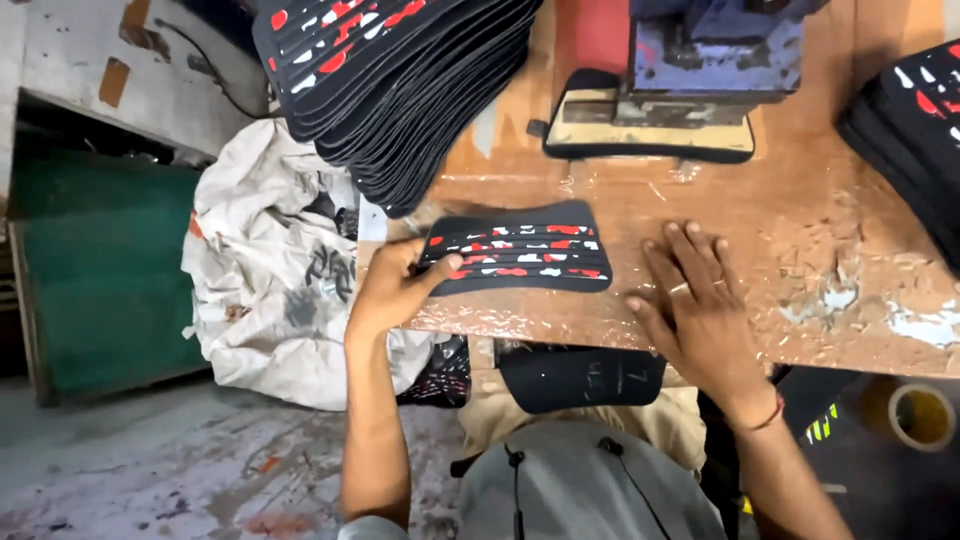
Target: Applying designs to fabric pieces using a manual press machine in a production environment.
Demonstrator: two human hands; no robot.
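Worn brown table (800,240), scuffed and covered in wrinkly clear plastic, filling most of the view. Off its left edge, crumpled white sack (270,290) on grimy concrete floor (150,470). Big leaning stack (400,90) of black pieces with red and white marks up top, second stack (915,130) at the right edge. Blue press (715,50) at the back, sitting on a flat black-edged pad (650,130). Single black piece (520,258) with red and white dashes lying flat near the table's front edge. Left hand (395,290) pinching its left end, thumb on top. Right hand (695,300) just beside the piece, flat on the table, fingers spread wide, holding nothing.
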